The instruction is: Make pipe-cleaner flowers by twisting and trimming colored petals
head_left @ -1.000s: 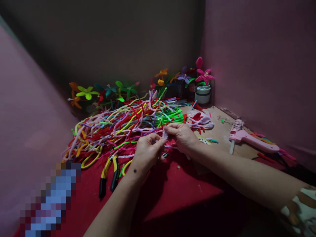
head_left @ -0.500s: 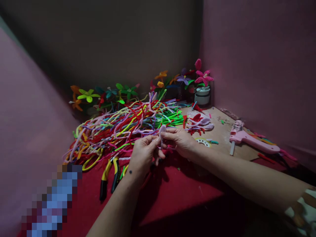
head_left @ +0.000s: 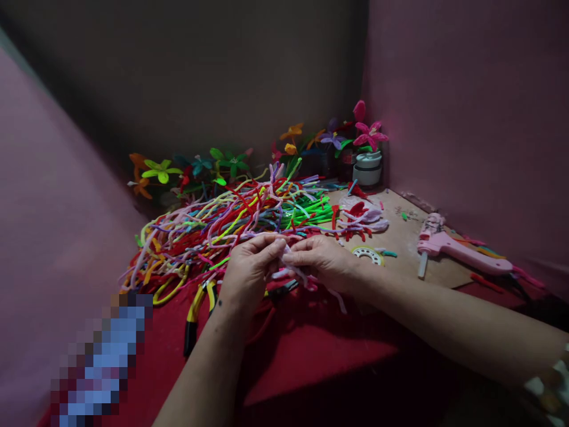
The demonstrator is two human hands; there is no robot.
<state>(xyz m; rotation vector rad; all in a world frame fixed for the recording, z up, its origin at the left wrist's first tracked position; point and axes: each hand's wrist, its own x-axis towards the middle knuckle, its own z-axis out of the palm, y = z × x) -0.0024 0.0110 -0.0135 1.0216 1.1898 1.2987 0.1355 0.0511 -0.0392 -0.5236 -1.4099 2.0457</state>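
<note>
Here, left hand (head_left: 249,261): thumb and forefinger pinch a lilac fuzzy piece (head_left: 287,251) from its left side; how the lower fingers lie cannot be told, as they are partly hidden.
Right hand (head_left: 326,261): thumb and forefinger pinch the same piece from the right; the other fingers are mostly out of sight.
Lilac fuzzy piece: between the 2 hands, over the red cloth (head_left: 320,367) and in front of the heap, with pale and pink strands just below it.
Heap of fuzzy stems (head_left: 208,222): many colours, tangled, beyond the left hand; a bright green bundle (head_left: 317,212) at its right end.
Pliers (head_left: 192,317): yellow and black handles, beside the left forearm.
Board (head_left: 400,255): right of the heap, bearing red and lilac petals (head_left: 368,224), a white ring (head_left: 368,255) and a pink glue gun (head_left: 462,249).
White pot (head_left: 367,172): at the back, below a pink flower (head_left: 371,135).
</note>
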